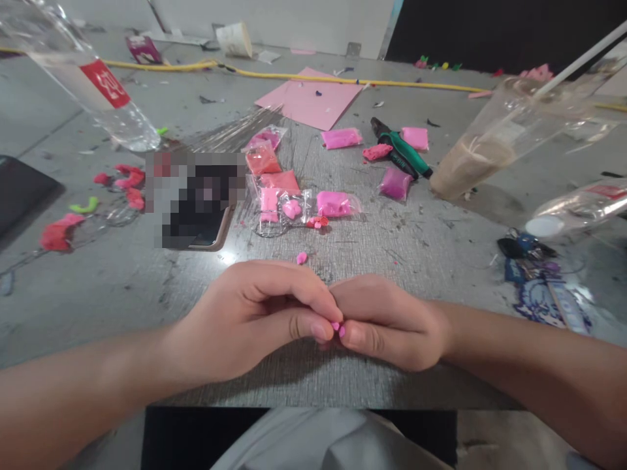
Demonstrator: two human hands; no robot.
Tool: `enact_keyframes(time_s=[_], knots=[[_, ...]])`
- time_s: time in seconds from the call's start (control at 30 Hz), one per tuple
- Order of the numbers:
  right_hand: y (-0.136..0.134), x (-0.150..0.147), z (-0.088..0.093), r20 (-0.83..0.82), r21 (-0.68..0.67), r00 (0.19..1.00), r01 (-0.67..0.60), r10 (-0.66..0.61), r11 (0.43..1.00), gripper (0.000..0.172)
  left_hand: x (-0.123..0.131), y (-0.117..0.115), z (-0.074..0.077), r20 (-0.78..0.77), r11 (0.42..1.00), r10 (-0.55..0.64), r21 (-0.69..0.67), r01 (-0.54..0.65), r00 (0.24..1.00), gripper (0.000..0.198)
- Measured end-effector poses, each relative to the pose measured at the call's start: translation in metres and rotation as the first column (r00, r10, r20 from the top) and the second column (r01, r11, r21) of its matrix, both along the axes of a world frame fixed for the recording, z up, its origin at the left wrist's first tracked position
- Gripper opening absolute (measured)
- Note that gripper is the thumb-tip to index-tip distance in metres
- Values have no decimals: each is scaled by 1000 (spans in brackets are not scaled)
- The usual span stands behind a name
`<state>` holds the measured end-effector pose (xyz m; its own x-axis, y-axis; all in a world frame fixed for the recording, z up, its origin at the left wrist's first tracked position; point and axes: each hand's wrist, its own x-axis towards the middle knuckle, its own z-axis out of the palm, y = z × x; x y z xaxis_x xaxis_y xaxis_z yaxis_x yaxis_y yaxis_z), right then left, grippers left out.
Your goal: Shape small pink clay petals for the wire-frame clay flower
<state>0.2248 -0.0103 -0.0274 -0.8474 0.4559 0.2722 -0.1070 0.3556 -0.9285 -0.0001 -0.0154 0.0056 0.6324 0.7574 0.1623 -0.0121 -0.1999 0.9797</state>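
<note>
Close to the table's front edge, my left hand (264, 316) and my right hand (392, 320) meet with thumbs and fingers pinched. Between the thumb tips shows a tiny piece of pink modelling clay (337, 328), gripped from both sides; its full shape is hidden. Just beyond my left hand lies a small pink clay lump (302, 258). Farther back are small clear packets of clay, among them a bright pink packet (336, 203), an orange-red packet (262, 158) and a purple packet (394, 184).
A phone (200, 215), partly pixelated, lies left of the packets. Green-handled pliers (404, 151) rest behind. A water bottle (105, 85) stands left; a cup with a straw (480, 150) stands right. Keychains (543, 281) and a lying bottle (578, 209) occupy the right. Pink paper (313, 101) lies farther back.
</note>
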Motion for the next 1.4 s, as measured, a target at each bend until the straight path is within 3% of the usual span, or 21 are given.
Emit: enact_keyframes(time_s=[0.6,0.97,1.2,1.4], knots=[[1,1,0,17,-25,999,-29,30,999,35,1,-2,-1,-23,992,10,129,-7,1000,8],[2,3,0,86,-23,994,-62,64,998,38,0,-1,-2,-24,991,-1,137,5,1000,12],[1,3,1,7,-103,1000,-9,9,995,32,-1,-1,0,-40,992,-4,126,9,999,12],[1,2,4,18,-95,1000,19,-17,995,37,-2,-2,-1,-83,995,8,100,1,997,14]])
